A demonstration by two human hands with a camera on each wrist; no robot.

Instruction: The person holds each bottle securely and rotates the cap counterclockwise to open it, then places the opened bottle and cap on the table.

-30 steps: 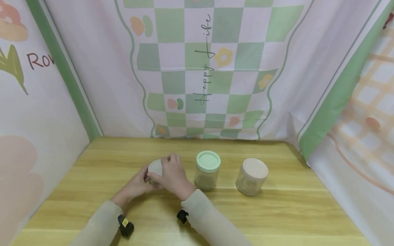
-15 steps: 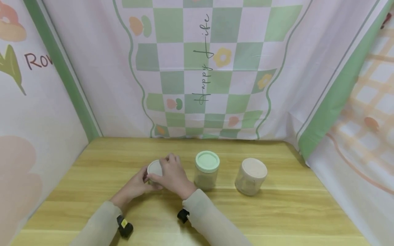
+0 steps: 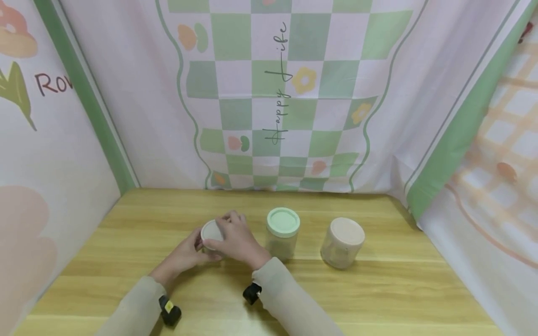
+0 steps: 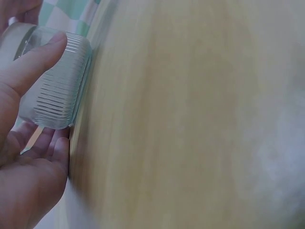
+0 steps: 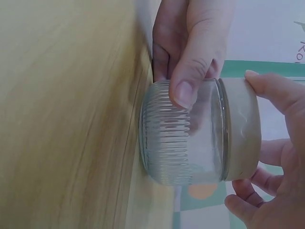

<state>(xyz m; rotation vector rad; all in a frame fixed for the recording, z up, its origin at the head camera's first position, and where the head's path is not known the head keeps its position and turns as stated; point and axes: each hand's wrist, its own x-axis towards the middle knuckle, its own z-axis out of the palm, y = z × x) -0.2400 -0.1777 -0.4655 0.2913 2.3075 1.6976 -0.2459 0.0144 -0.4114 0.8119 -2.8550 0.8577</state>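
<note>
Presently we list: one ribbed glass jar (image 5: 164, 143), clamped by fingers of the left hand (image 3: 187, 252); its pale lid (image 5: 243, 129), by fingers of the right hand (image 3: 237, 241).

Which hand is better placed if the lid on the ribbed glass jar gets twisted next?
Probably the right hand: it grips the pale lid around its rim. The left hand holds the ribbed glass jar lower down, around its body, so it seems better suited to steadying.

Beige sleeves (image 3: 290, 291), black wrist cameras (image 3: 252, 294), yellow patch (image 3: 169, 306) on left one
</note>
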